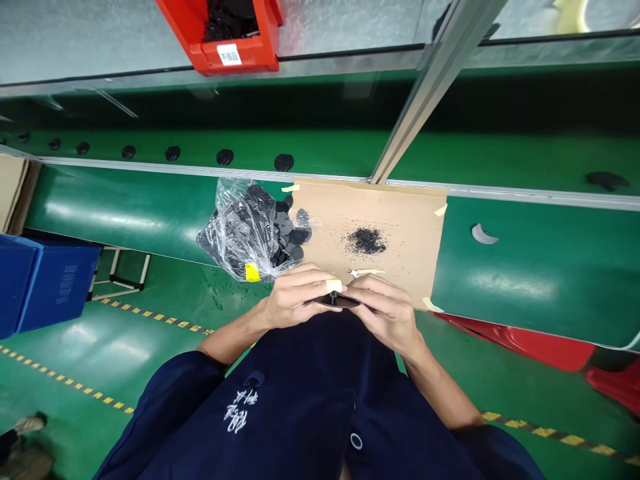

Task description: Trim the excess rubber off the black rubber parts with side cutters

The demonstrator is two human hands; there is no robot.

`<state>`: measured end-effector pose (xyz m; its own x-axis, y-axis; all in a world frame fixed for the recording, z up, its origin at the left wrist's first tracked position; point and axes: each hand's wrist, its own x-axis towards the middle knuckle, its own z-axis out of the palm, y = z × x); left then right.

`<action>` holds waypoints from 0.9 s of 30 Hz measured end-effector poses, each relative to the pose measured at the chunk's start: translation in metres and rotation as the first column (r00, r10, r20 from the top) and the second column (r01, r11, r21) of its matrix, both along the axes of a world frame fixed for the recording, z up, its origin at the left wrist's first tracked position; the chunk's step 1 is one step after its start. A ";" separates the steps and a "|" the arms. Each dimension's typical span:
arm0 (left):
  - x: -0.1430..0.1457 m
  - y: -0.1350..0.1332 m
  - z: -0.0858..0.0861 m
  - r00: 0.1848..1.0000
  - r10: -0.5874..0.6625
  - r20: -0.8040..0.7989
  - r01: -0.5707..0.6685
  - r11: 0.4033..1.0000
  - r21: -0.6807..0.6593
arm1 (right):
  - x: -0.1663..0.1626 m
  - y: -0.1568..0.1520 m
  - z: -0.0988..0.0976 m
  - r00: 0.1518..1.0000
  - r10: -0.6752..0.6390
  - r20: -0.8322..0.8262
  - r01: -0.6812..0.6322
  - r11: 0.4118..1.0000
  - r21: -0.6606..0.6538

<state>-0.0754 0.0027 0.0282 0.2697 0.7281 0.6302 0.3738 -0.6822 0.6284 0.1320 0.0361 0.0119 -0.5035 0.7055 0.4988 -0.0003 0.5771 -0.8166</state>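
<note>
Both of my hands are closed round one small flat black disc at the near edge of the green table. My left hand grips its left side, with pale tape wrapped on one fingertip. My right hand pinches its right side. Just beyond my left hand lies a clear plastic bag spilling several black discs onto a taped-down cardboard sheet. A small heap of black crumbs sits on the cardboard in front of my hands.
A green conveyor belt behind the table carries a row of black discs. A red bin with black parts stands on the shelf above. A metal post rises from the table's far edge. A blue crate stands on the floor at left.
</note>
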 end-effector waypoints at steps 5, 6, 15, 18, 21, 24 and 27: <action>0.006 -0.006 -0.005 0.993 0.107 0.055 -0.111 0.992 0.065 | 0.002 0.002 0.003 0.999 0.033 -0.010 -0.033 0.999 0.006; 0.006 -0.005 -0.005 0.996 0.075 0.044 -0.077 0.996 0.044 | 0.002 0.002 0.003 0.999 0.039 -0.011 -0.039 0.999 0.016; 0.010 -0.012 -0.009 0.991 0.124 0.060 -0.128 0.988 0.080 | 0.003 -0.001 0.003 0.999 0.039 -0.007 -0.039 0.999 0.034; 0.014 -0.013 -0.012 0.986 0.153 0.069 -0.157 0.985 0.068 | 0.005 -0.003 0.003 0.999 0.044 -0.010 -0.044 0.999 0.009; 0.012 -0.012 -0.009 0.995 0.093 0.030 -0.092 0.996 -0.021 | 0.005 -0.007 -0.002 1.000 0.013 -0.010 -0.013 0.998 -0.055; 0.008 -0.013 -0.007 0.998 0.047 -0.028 -0.050 0.991 -0.125 | -0.001 -0.013 -0.010 0.998 -0.053 -0.044 0.048 0.992 -0.118; 0.009 -0.019 -0.009 0.991 0.091 -0.094 -0.105 0.981 -0.164 | -0.007 -0.020 -0.019 0.993 -0.110 -0.046 0.099 0.976 -0.196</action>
